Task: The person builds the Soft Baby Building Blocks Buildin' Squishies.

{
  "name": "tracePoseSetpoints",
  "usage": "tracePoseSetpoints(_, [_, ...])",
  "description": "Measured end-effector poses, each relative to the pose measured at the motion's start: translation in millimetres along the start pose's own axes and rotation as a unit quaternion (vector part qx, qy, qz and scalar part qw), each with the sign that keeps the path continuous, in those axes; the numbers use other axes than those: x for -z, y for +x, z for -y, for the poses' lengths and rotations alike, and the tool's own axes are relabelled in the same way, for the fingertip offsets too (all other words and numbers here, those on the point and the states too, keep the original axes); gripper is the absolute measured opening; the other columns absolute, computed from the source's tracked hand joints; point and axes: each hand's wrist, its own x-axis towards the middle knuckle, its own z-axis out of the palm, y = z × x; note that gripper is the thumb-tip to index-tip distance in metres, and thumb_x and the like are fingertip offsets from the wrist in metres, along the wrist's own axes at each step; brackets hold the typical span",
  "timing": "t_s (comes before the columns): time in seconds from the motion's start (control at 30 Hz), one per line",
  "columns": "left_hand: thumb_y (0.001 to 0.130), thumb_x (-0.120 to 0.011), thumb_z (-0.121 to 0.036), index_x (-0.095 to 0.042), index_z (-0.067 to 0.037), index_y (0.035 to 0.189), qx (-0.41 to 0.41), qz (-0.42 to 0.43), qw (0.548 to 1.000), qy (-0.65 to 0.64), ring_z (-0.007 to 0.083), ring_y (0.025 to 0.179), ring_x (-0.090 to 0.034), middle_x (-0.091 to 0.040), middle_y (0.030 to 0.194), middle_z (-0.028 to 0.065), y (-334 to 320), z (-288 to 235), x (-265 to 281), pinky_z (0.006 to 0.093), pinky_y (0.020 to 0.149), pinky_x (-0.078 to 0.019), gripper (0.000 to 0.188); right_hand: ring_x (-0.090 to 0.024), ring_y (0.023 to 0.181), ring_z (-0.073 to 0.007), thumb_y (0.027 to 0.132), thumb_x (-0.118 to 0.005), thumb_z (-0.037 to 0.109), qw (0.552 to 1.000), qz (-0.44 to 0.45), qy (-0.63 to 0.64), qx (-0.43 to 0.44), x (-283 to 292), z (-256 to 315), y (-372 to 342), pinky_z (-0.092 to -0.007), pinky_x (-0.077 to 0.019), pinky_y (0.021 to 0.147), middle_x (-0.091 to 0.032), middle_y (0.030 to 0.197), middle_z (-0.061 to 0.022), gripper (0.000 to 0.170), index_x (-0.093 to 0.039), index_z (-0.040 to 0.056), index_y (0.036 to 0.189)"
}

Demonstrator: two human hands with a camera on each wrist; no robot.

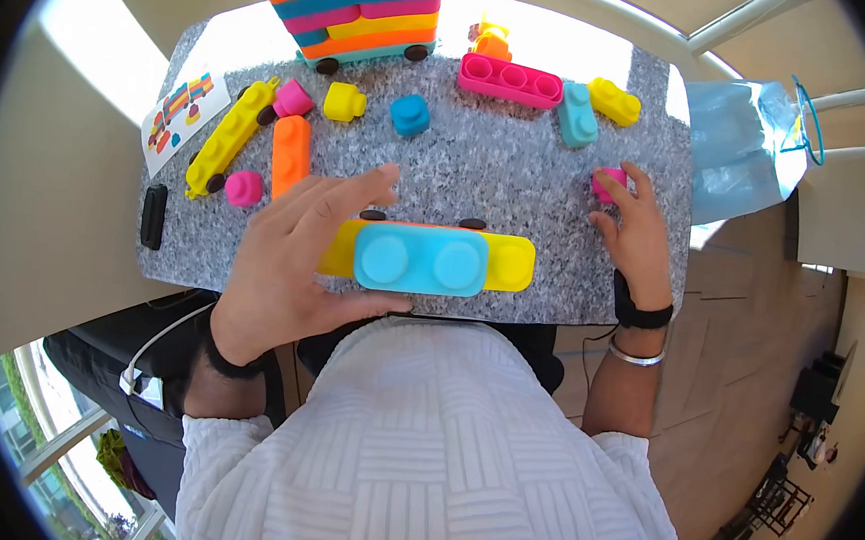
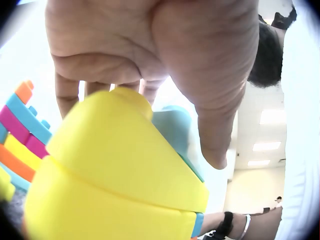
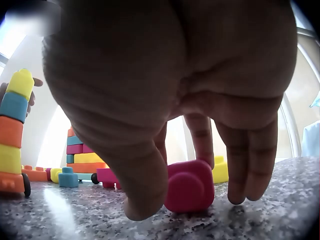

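Small magenta one-stud plastic block [image 1: 609, 185] is lying on its side toward the right of the speckled grey table [image 1: 519, 181], stud facing the right wrist cam (too cube-ish for me to call a long axis). Right hand [image 1: 640, 229] curls thumb and fingers round it, hiding part. Left hand [image 1: 288, 255] is spread wide around a wheeled multicoloured plastic stack [image 1: 420, 259], long axis left-right, left end covered. Teal plastic block [image 1: 578, 115] sits just beyond the magenta one.

Two wheeled stacks [image 1: 420, 259] [image 1: 369, 30], three small pink blocks [image 1: 607, 187] [image 1: 244, 188] [image 1: 292, 99], one yellow wheeled base [image 1: 231, 139], one card [image 1: 175, 124]
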Motion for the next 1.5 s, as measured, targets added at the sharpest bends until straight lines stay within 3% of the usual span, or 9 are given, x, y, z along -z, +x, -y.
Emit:
tracePoseSetpoints(0.17, [0.072,-0.095,-0.01,-0.068,-0.004,0.14,0.057,0.082,0.992,0.074,0.0387,0.116,-0.075,-0.075,0.133,0.0165,-19,11,-4,0.0454,0.098,-0.0602,0.073,-0.074,0.11,-0.0407,0.082,-0.092,0.009,0.998,-0.02,0.05,0.025,-4,2,15,-0.045,-0.0622,0.092,-0.066,0.138,-0.0183,0.062,-0.062,0.0096,0.137])
tracePoseSetpoints(0.3, [0.07,-0.09,-0.004,-0.069,-0.008,0.139,0.055,0.047,0.996,0.059,0.038,0.113,-0.072,-0.073,0.125,0.0141,-25,12,-12,0.0473,0.094,-0.0604,0.072,-0.076,0.108,-0.0403,0.081,-0.093,0.007,0.983,0.039,0.178,-0.013,32,61,9,-0.0431,-0.0616,0.092,-0.071,0.13,-0.0182,0.063,-0.058,0.0065,0.133])
tracePoseSetpoints(0.37, [0.071,-0.087,0.0,-0.068,-0.007,0.138,0.063,0.045,0.996,0.039,0.0386,0.113,-0.072,-0.072,0.124,0.0147,-24,13,-13,0.0478,0.094,-0.0604,0.07,-0.077,0.102,-0.039,0.082,-0.089,0.007,0.92,-0.009,0.38,0.094,45,89,-4,-0.0428,-0.0608,0.089,-0.073,0.125,-0.0195,0.057,-0.06,0.0033,0.132])
tracePoseSetpoints(0.4, [0.071,-0.087,0.0,-0.068,-0.007,0.138,0.062,0.046,0.996,0.039,0.0386,0.113,-0.072,-0.072,0.124,0.0147,-23,13,-13,0.0478,0.094,-0.0604,0.07,-0.077,0.102,-0.039,0.082,-0.089,0.007,0.92,-0.01,0.38,0.093,53,99,-3,-0.0428,-0.0608,0.089,-0.073,0.125,-0.0195,0.057,-0.06,0.0033,0.132])
tracePoseSetpoints(0.47, [0.071,-0.086,0.001,-0.068,-0.007,0.138,0.055,0.052,0.997,0.03,0.0389,0.112,-0.072,-0.071,0.124,0.0149,-21,13,-14,0.0479,0.093,-0.0604,0.069,-0.075,0.105,-0.0381,0.081,-0.086,0.006,0.873,0.039,0.421,0.242,69,114,-2,-0.044,-0.0602,0.091,-0.071,0.128,-0.021,0.057,-0.061,0.0008,0.132])
tracePoseSetpoints(0.67, [0.071,-0.086,0.002,-0.068,-0.006,0.137,0.051,0.049,0.997,0.026,0.039,0.108,-0.072,-0.07,0.121,0.0156,-19,12,-20,0.0473,0.09,-0.0603,0.069,-0.069,0.108,-0.0404,0.075,-0.085,0.007,0.903,0.08,0.258,0.334,66,127,18,-0.0464,-0.0584,0.093,-0.07,0.131,-0.0198,0.069,-0.061,0.0011,0.14])
tracePoseSetpoints(1.0, [0.071,-0.087,0.003,-0.067,-0.005,0.135,0.044,0.031,0.999,-0.005,0.0394,0.107,-0.073,-0.07,0.12,0.0154,-22,17,-22,0.0466,0.09,-0.0601,0.067,-0.07,0.114,-0.0416,0.079,-0.086,0.008,0.926,0.05,0.267,0.263,35,125,-5,-0.0497,-0.0568,0.098,-0.072,0.129,-0.0182,0.074,-0.059,0.0025,0.147])
tracePoseSetpoints(1.1, [0.071,-0.087,0.003,-0.068,-0.005,0.134,0.043,0.031,0.999,0.003,0.0395,0.107,-0.072,-0.07,0.12,0.0155,-22,17,-23,0.0466,0.09,-0.0599,0.067,-0.07,0.116,-0.0405,0.08,-0.088,0.011,0.911,0.097,0.364,0.167,17,113,-11,-0.0501,-0.0564,0.101,-0.072,0.131,-0.0186,0.078,-0.057,0.0035,0.151])
tracePoseSetpoints(1.5, [0.079,-0.095,-0.012,-0.05,-0.004,0.154,0.062,0.038,0.997,0.013,0.0428,0.124,-0.069,-0.068,0.141,0.0199,-37,20,-32,0.0502,0.103,-0.0576,0.088,-0.072,0.116,-0.0378,0.076,-0.096,0.017,0.914,0.131,0.349,0.159,-18,64,-12,-0.0472,-0.0575,0.101,-0.076,0.126,-0.0131,0.058,-0.074,0.0086,0.129])
